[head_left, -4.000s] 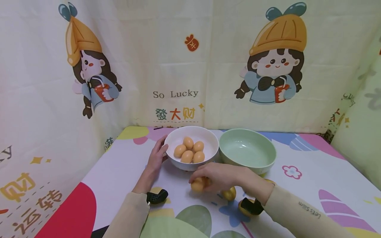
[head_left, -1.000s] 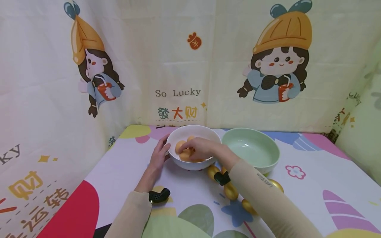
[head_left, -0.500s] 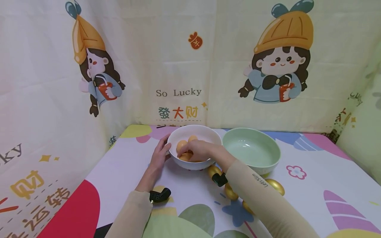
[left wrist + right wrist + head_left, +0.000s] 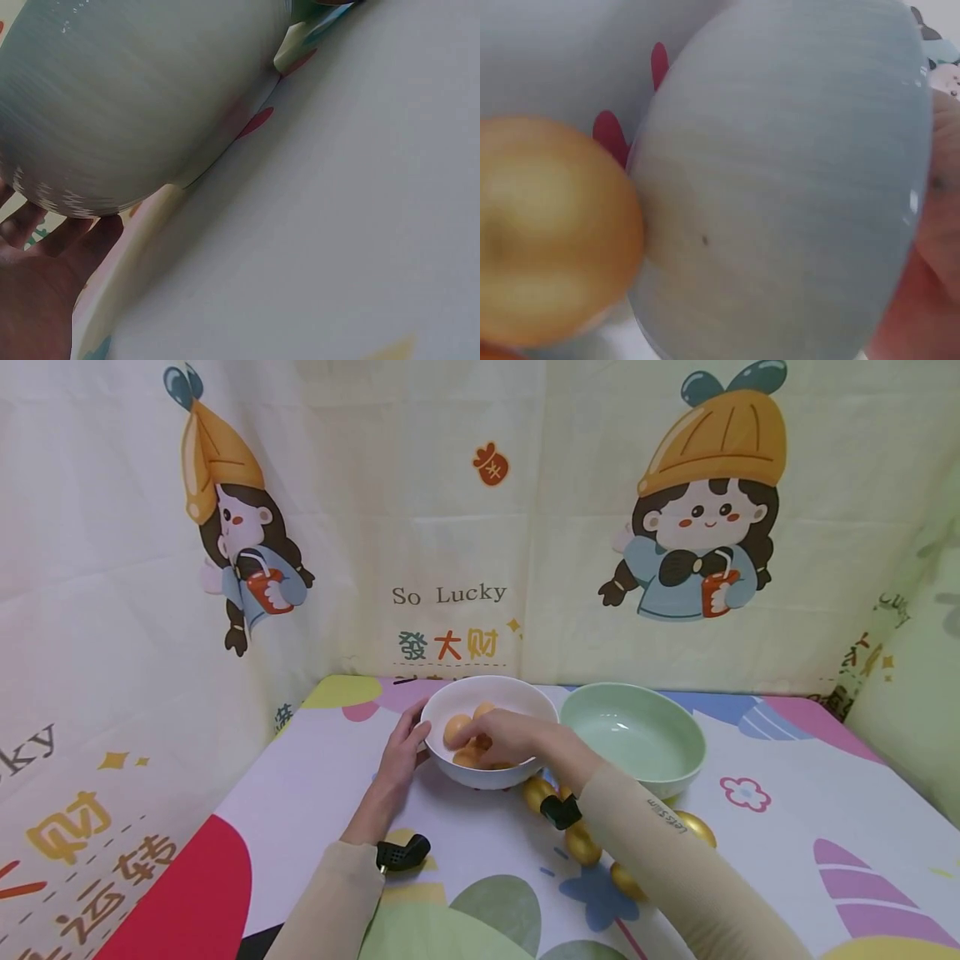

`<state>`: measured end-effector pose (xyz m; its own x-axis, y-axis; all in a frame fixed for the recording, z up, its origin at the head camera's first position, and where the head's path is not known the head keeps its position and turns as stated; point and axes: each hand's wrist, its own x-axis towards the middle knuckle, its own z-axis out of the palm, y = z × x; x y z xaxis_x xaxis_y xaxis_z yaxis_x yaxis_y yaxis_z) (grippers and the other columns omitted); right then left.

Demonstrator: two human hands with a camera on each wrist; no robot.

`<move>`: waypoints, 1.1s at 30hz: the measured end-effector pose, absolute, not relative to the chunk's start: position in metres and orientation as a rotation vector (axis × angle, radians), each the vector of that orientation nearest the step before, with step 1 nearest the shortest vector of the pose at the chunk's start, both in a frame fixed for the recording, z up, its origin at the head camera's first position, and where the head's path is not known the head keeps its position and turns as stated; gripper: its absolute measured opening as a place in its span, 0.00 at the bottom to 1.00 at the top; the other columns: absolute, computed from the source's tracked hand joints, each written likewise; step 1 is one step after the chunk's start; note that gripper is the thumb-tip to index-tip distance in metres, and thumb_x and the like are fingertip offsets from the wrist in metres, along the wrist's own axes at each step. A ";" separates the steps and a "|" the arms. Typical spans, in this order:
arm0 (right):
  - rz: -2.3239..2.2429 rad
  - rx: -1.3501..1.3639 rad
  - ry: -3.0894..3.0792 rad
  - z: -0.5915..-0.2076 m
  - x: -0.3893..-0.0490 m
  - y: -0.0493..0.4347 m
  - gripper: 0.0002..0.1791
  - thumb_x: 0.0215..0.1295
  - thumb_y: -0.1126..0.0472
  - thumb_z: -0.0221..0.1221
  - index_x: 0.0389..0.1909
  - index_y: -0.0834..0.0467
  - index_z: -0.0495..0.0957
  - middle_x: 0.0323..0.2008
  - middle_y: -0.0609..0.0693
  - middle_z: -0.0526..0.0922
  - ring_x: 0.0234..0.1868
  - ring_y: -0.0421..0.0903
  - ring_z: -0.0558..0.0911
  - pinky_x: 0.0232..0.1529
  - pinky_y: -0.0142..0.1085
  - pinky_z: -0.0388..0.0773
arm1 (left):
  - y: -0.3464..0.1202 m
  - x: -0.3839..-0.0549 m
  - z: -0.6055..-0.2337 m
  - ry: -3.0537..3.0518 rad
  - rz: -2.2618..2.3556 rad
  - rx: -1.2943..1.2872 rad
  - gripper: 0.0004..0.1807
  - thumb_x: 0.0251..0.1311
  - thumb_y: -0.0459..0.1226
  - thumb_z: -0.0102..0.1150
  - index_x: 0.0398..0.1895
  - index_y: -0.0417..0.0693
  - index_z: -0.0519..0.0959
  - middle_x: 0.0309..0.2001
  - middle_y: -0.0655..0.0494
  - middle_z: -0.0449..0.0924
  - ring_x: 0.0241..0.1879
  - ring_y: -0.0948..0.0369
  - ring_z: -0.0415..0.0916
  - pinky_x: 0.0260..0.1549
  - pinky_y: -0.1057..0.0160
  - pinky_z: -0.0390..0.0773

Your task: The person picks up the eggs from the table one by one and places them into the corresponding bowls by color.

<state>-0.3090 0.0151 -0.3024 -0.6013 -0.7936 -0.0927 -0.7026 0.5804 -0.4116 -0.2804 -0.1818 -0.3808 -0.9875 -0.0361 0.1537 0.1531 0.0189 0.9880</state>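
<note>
On the left, my left hand (image 4: 401,749) holds the white bowl (image 4: 487,781) by its side, thumb at the rim. In the left wrist view, the fingers (image 4: 94,244) press against the bowl's outer wall. My right hand (image 4: 510,735) reaches over the near right rim, its fingers curled round a brown egg (image 4: 484,742) low in the bowl. More brown eggs lie beside it, including one egg (image 4: 456,729) left of the fingertips; the hand hides part of the group. In the right wrist view, the bowl wall (image 4: 780,187) covers the fingertips.
A pale green bowl (image 4: 630,727) stands right of the white one, with nothing inside. Several golden eggs (image 4: 582,843) lie on the patterned tabletop under and around the right forearm; one golden egg (image 4: 555,232) sits close by the white bowl. A printed cloth (image 4: 337,552) hangs behind.
Four seconds ago my right hand held a brown egg over the table before the bowl; it has since moved into the bowl. Over the last second it shifts only slightly there. The left hand stays.
</note>
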 end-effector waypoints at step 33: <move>-1.132 -1.266 2.972 -0.268 -0.234 0.160 0.19 0.64 0.59 0.58 0.56 0.55 0.74 0.52 0.46 0.77 0.48 0.44 0.77 0.48 0.43 0.74 | -0.181 -0.279 -0.380 -2.173 -2.096 -0.133 0.25 0.70 0.46 0.39 0.69 0.61 0.57 0.68 0.63 0.56 0.63 0.59 0.58 0.55 0.49 0.66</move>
<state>-0.2342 0.1600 -0.2678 -0.6924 -0.5378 0.4810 -0.7215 0.5172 -0.4604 -0.2790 -0.1814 -0.3801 -0.9891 -0.0197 0.1462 0.1454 0.0376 0.9887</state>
